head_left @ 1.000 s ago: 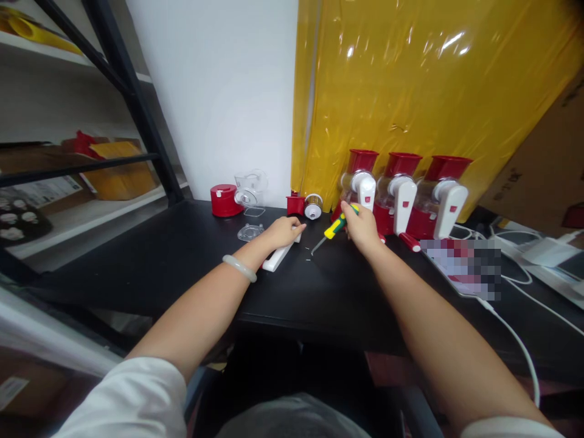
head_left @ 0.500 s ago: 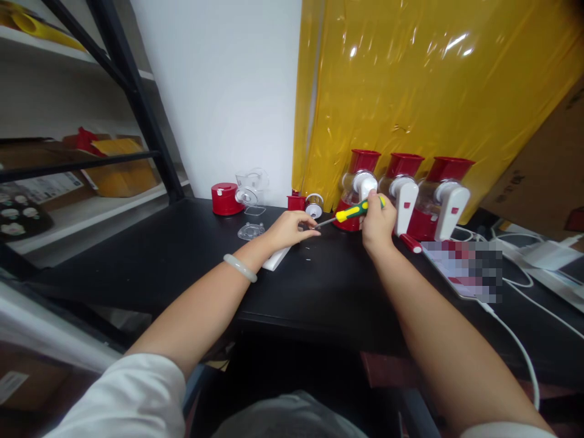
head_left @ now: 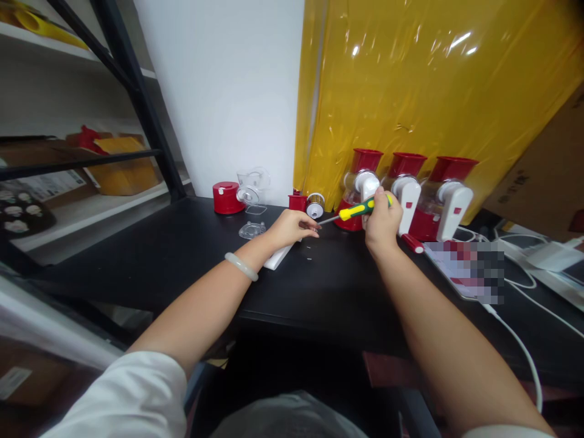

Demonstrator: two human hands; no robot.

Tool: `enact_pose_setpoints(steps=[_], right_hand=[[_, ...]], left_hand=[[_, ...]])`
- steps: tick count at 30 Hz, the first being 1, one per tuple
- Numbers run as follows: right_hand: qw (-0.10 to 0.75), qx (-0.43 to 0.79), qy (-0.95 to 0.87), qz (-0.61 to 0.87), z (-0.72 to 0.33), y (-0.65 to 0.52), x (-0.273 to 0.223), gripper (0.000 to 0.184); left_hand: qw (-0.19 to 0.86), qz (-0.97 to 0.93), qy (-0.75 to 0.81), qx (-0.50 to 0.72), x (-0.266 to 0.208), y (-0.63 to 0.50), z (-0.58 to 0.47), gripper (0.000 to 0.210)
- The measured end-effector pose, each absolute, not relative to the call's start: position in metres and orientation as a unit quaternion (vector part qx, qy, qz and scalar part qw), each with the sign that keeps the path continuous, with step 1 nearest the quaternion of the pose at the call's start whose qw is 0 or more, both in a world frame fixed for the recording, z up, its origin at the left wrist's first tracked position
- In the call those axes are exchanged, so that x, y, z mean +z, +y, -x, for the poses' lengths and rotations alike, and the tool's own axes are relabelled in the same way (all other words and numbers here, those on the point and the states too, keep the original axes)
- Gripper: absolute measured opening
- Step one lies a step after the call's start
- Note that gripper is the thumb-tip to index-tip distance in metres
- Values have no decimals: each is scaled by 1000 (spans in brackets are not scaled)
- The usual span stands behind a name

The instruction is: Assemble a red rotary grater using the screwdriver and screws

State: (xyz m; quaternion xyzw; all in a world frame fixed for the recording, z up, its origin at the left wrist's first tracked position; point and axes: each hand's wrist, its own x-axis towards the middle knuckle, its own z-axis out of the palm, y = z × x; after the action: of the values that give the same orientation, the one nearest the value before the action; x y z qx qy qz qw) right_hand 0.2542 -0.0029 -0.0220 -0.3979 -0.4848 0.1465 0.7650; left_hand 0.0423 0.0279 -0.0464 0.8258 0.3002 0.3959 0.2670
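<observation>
My right hand grips a screwdriver with a yellow and green handle, its shaft pointing left. At the shaft's tip is my left hand, thumb and fingertips pinched close together; whatever is between them is too small to make out. Under the left hand, a white crank arm lies on the black table, partly covered. Two tiny shiny pieces lie just right of it. Behind the hands are a small red part and a grater drum with a white end.
Several red and white rotary graters stand at the back right. A red base, a clear housing and a flat clear part are at the back left. A tablet with a white cable lies right.
The screwdriver and my right hand have shifted very slightly right in the picture, as has most of the scene. Both hands keep the same hold.
</observation>
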Motion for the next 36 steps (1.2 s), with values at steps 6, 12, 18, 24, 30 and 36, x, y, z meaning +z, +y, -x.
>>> enact_pose_setpoints(steps=[6,12,18,24,30,36], right_hand=[[762,140,-491,399,-254,-3,-22,43],[764,95,-490,408,-255,-2,-20,45],[754,78,-504,415,-254,-6,-18,46],[751,67,-507,417,-253,-7,-17,46],[751,75,-507,416,-254,-8,-18,43],[752,74,-516,403,-255,-3,-22,42]], left_hand=[[321,-794,335,392,-45,26,-43,16],[342,-781,337,399,-45,24,-43,18],[362,-771,337,401,-44,22,-44,18],[348,-786,337,383,-43,22,-43,15],[332,-797,335,378,-44,23,-43,16],[330,-806,332,363,-45,24,-41,15]])
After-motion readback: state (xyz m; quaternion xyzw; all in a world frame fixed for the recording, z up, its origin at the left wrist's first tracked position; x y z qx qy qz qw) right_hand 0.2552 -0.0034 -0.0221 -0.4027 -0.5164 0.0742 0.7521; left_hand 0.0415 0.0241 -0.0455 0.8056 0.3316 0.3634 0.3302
